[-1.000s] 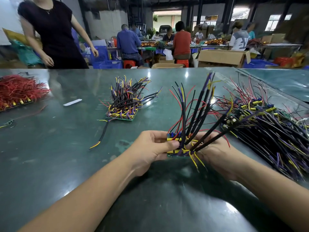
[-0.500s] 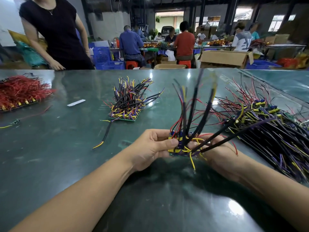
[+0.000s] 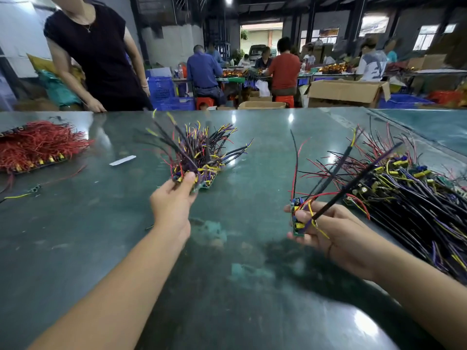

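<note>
Head view. Left hand [image 3: 174, 200] pinches a wired bundle [image 3: 178, 157] at 11 o'clock; right hand [image 3: 328, 223] curls its fingers [image 3: 288, 208] round one board [image 3: 296, 219]. Its leads [image 3: 294, 168] could snag the 2 o'clock pile [image 3: 404, 198].

the left arm is stretched forward, and the left hand [image 3: 174, 200] is held thumb-up, its fingers seemingly pinched on a blurred wired bundle [image 3: 180, 170]. the right arm is bent inward, with the right hand [image 3: 331, 223] turned palm-up and its fingers curled round a small board [image 3: 296, 219].

Left hand [image 3: 171, 205] and right hand [image 3: 326, 228] are bare, forearms too — dark thread [image 3: 327, 248] at right wrist.
</note>
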A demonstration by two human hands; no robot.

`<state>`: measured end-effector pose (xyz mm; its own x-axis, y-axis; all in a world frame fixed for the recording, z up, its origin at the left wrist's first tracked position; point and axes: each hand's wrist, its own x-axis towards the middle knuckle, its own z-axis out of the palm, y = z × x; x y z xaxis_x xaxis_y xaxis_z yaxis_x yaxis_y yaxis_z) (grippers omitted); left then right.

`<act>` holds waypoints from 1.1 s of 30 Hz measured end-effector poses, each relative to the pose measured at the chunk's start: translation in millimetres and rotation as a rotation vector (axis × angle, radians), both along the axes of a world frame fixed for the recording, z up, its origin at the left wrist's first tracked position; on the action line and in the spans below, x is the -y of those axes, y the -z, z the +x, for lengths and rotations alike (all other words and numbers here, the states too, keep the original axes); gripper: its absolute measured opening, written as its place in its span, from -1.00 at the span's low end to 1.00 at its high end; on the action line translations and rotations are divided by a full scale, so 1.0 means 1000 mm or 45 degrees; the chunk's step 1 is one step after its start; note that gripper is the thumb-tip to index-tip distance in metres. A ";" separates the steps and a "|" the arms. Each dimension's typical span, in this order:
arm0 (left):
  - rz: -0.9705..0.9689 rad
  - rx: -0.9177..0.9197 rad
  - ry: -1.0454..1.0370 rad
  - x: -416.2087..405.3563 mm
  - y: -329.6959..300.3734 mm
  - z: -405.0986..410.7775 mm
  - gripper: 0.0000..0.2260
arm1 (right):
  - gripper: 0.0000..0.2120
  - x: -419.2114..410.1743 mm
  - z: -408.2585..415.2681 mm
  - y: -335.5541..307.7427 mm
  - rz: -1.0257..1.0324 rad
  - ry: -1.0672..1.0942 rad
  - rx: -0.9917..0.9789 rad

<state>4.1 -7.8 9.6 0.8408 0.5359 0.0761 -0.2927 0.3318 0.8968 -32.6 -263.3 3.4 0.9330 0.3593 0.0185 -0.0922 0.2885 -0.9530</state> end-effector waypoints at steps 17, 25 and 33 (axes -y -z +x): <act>0.496 -0.160 1.055 0.070 0.007 -0.047 -0.92 | -0.91 -0.013 -0.011 -0.005 -0.269 -0.017 0.096; 0.303 -0.243 1.088 0.069 0.002 -0.046 -0.91 | -0.69 -0.012 -0.012 -0.008 -0.388 -0.095 0.136; 0.207 -0.286 1.125 0.063 -0.004 -0.047 -0.78 | -0.84 -0.018 -0.015 -0.006 -0.358 -0.069 0.206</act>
<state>-43.2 -70.6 13.3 0.9433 -0.3097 -0.1198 0.1929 0.2173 0.9569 -47.6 -245.5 9.7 0.9055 0.4204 0.0579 0.0589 0.0108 -0.9982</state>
